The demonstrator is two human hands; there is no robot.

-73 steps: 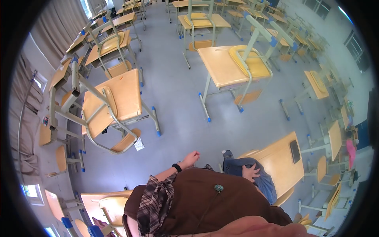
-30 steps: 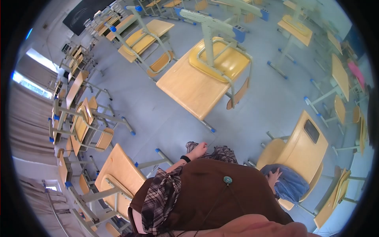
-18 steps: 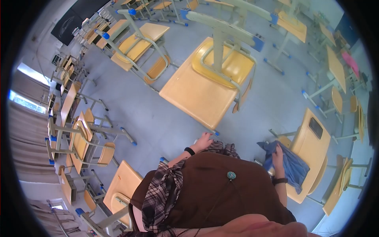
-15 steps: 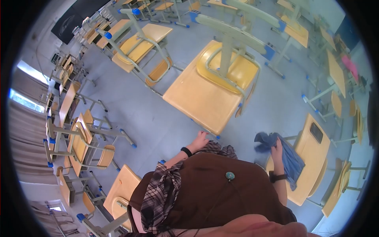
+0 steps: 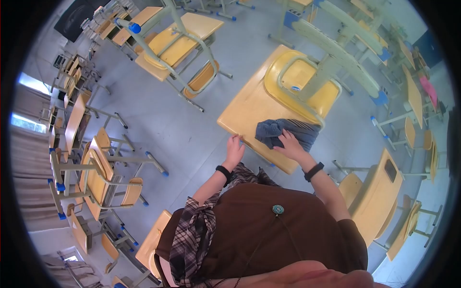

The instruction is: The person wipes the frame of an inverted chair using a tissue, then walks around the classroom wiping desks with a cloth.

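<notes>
Right grip [image 5: 290, 146] over blue cloth [image 5: 306, 134] on desk [image 5: 245, 109], clasp I cannot tell | left grip [image 5: 235, 150] at near edge, closure unclear | I'd advise flat, even pressure, clear of upturned chair [image 5: 276, 84].

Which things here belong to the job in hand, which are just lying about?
In use, apparently:
blue cloth, under the right hand
nearest desk, beneath the cloth; left hand by its edge

Just there:
upturned chair on that desk, untouched
dark phone-like slab on another desk
pink item, far right, unclear
</notes>
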